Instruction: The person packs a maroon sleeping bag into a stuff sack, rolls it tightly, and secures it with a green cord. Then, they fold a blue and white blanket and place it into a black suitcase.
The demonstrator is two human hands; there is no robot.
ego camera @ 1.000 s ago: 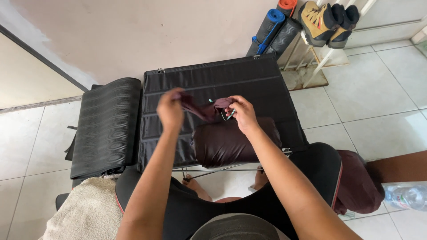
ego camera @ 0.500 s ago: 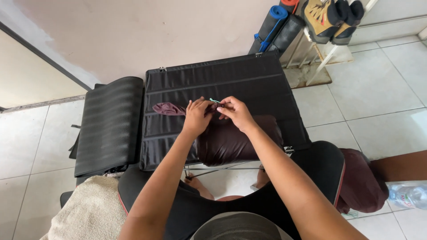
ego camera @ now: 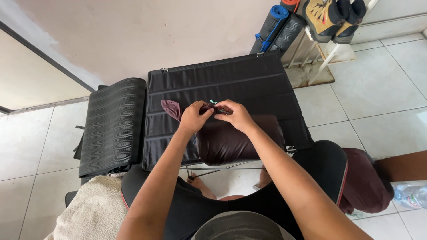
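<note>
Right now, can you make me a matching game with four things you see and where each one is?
Things:
1. maroon stuff sack
2. boots
3. water bottle
4. ribbed black pad

Places:
A. bottom right corner, on the floor
B. left of the black table
C. under the left hand and right hand
D. top right, on a white rack

Pairs: 1-C, 2-D, 3-A, 4-B

White tiled floor, pale plaster wall, daylight; a shoe rack stands against it.
</note>
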